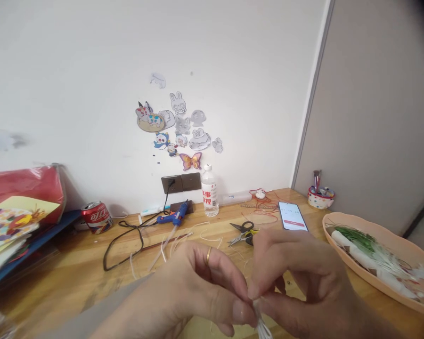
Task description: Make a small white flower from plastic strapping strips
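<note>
A bundle of thin white strands (264,327) hangs down from between my fingertips at the bottom centre. My left hand (205,292), with a gold ring on one finger, pinches the top of the bundle between thumb and fingers. From the right, my right hand (300,282) pinches at the same spot, its thumb and fingertips touching those of my left hand. The fingers cover the upper end of the strands. Just beyond my right hand lie scissors (243,233) with dark handles, and near them loose pale strands on the wooden table (123,292).
A blue glue gun (175,217) with a black cord, a red can (97,217) and a water bottle (209,193) stand or lie towards the wall. At right are a phone (291,216), a small pot (320,197) and a peach tray (342,254) of green and white strands. Papers are stacked at left.
</note>
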The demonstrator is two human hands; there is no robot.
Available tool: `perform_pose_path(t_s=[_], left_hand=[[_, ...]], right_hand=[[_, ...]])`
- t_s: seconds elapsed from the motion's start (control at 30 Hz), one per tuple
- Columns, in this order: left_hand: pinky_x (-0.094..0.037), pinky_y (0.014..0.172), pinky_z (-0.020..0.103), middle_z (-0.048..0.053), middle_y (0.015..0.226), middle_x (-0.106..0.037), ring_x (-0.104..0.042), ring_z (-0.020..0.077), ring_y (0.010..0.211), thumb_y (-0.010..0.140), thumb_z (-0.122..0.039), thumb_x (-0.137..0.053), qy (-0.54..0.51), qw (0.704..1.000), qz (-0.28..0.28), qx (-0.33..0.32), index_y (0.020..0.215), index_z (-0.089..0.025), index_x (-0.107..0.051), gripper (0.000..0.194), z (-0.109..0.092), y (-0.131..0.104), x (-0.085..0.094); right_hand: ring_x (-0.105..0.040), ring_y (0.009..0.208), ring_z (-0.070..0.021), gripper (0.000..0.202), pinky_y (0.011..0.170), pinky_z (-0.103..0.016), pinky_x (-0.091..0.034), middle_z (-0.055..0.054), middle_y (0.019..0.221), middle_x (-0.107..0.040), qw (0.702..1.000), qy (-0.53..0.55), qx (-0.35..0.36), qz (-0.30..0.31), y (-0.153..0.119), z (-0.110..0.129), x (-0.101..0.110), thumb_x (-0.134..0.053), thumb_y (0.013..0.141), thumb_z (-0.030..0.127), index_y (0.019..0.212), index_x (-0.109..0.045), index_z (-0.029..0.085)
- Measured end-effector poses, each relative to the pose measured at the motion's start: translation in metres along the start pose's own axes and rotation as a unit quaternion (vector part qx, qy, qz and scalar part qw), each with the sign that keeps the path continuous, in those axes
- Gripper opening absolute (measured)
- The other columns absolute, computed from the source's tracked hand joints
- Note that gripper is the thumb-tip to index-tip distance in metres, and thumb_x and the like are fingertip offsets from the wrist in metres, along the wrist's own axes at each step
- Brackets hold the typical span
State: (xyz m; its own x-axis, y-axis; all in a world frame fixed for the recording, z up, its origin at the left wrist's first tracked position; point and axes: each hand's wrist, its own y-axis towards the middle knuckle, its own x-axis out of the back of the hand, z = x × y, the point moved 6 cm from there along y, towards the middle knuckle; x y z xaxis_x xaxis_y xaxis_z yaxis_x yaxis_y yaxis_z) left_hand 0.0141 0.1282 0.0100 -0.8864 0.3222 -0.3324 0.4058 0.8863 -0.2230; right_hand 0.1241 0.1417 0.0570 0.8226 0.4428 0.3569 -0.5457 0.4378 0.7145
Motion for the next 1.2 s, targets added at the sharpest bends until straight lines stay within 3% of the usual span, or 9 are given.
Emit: perform_pose_path(t_s=[0.3,0.4,0.5,0.63,0.8,0.93,1.1,1.2], left_hand=[[-0.037,0.05,0.016,-0.002,0.051,-0.062,-0.05,0.0071,0.049,0.047,-0.008,-0.073,0.067,0.997,0.005,0.026,0.054,-0.015,-0.071,0.01,0.011,0.009,0.003],[-0.038,0.051,0.017,-0.002,0.051,-0.064,-0.05,0.0068,0.049,0.049,-0.008,-0.072,0.068,0.997,-0.018,0.012,0.054,-0.015,-0.071,0.009,0.009,0.008,0.005],[-0.038,0.05,0.016,-0.002,0.05,-0.064,-0.05,0.0058,0.047,0.053,-0.01,-0.074,0.052,0.998,-0.031,-0.03,0.054,-0.015,-0.07,0.006,0.001,0.006,0.005],[-0.04,0.052,0.015,-0.002,0.05,-0.065,-0.053,0.0062,0.05,0.053,-0.013,-0.077,0.037,0.995,-0.039,-0.085,0.054,-0.015,-0.069,0.009,-0.008,0.004,0.006],[-0.043,0.054,0.016,-0.002,0.052,-0.067,-0.056,0.0073,0.052,0.053,-0.013,-0.078,0.056,0.989,-0.038,-0.128,0.053,-0.016,-0.069,0.009,-0.012,0.005,0.008],[-0.044,0.053,0.018,0.0,0.055,-0.069,-0.058,0.0088,0.053,0.052,-0.013,-0.078,0.079,0.986,-0.06,-0.134,0.052,-0.016,-0.068,0.01,-0.011,0.006,0.012],[-0.044,0.05,0.017,-0.001,0.055,-0.069,-0.058,0.0085,0.052,0.053,-0.013,-0.077,0.115,0.974,-0.111,-0.16,0.051,-0.017,-0.067,0.011,-0.013,0.004,0.016],[-0.046,0.053,0.018,0.0,0.058,-0.07,-0.06,0.0092,0.054,0.054,-0.009,-0.076,0.099,0.973,-0.108,-0.181,0.05,-0.017,-0.067,0.013,-0.014,0.004,0.016]], right_hand=[[-0.044,0.051,-0.0059,0.015,0.044,-0.017,-0.034,0.005,0.055,-0.046,0.991,-0.032,-0.104,0.074,-0.006,-0.017,-0.009,-0.061,0.062,0.001,0.061,-0.059,0.015],[-0.043,0.053,-0.0069,0.008,0.047,-0.019,-0.035,0.005,0.057,-0.047,0.984,-0.016,-0.151,0.091,-0.007,-0.022,-0.01,-0.062,0.07,0.012,0.064,-0.06,0.017],[-0.045,0.057,-0.0084,0.012,0.049,-0.021,-0.035,0.003,0.063,-0.053,0.984,0.002,-0.169,0.063,-0.005,-0.024,-0.002,-0.056,0.079,0.025,0.074,-0.064,0.018],[-0.046,0.057,-0.0082,0.009,0.049,-0.019,-0.037,0.004,0.065,-0.055,0.985,-0.033,-0.162,0.052,-0.004,-0.022,0.006,-0.056,0.079,0.025,0.083,-0.064,0.023],[-0.05,0.053,-0.0063,0.009,0.047,-0.016,-0.04,0.004,0.059,-0.054,0.986,-0.095,-0.122,0.055,-0.004,-0.012,0.002,-0.06,0.071,0.011,0.07,-0.062,0.019],[-0.047,0.047,-0.0041,0.016,0.043,-0.012,-0.038,0.005,0.053,-0.052,0.99,-0.123,-0.071,0.01,-0.001,-0.003,0.002,-0.058,0.061,0.0,0.057,-0.056,0.015],[-0.045,0.048,-0.0033,0.018,0.044,-0.012,-0.037,0.006,0.053,-0.048,0.986,-0.165,-0.014,-0.007,0.001,0.004,0.003,-0.056,0.059,-0.002,0.057,-0.054,0.016],[-0.046,0.05,-0.0039,0.019,0.046,-0.014,-0.038,0.005,0.056,-0.048,0.985,-0.17,0.002,0.013,0.0,0.004,0.002,-0.055,0.061,-0.002,0.058,-0.052,0.017]])
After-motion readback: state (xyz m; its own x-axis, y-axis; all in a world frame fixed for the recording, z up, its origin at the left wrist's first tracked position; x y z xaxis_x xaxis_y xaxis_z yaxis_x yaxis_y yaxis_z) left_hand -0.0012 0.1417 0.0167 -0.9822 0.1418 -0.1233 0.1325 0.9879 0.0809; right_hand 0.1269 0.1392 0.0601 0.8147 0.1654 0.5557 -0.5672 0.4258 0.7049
